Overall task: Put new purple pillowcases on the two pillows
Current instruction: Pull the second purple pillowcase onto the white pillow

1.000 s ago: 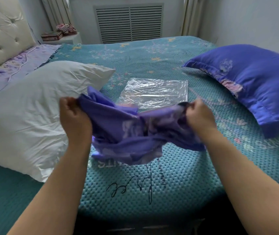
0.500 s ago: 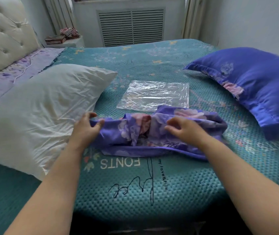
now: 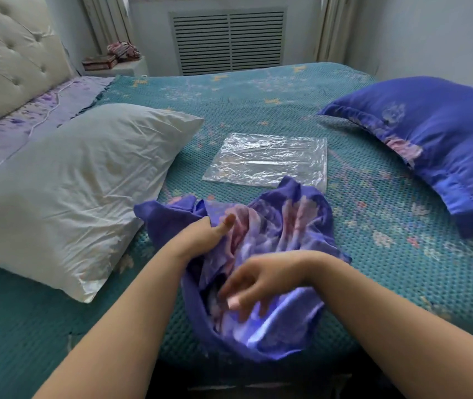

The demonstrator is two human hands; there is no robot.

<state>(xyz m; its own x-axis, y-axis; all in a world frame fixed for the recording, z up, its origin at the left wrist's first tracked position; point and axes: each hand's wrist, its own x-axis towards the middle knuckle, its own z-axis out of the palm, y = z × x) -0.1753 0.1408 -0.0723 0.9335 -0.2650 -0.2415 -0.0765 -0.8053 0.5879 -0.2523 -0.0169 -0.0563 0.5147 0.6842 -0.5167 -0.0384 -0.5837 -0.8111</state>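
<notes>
Since half a second ago the crumpled purple floral pillowcase has come up off the teal waffle-knit bedspread and been pulled toward the near edge of the bed; then it lay in a flat band with both hands resting on top.

Left hand: fingers buried in the cloth at its far-left part, thumb laid along a fold; grasping the pillowcase. Right hand: motion-blurred, fingers spread and half curled, reaching down into the near folds; not closed on the cloth as far as the blur allows.

Pillowcase hangs bunched between the two hands, its lower part draped past the fingers toward the person. Bare white wrinkled pillow lies just left of the left fingers, near corner touching or nearly touching the cloth. Pillow already dressed in blue-purple floral cover sits well right of the right fingers. Flat clear plastic bag lies just beyond the cloth.

Judgement: step in hand is finding the open end. To do it well:
- keep the left grip as anchor
- run the right fingers along a hemmed edge until two layers part
- shake the bunch out flat before feeding in the white pillow's near corner
- check the floral side faces outward

Risk: grabbing both layers together and missing the opening.
</notes>
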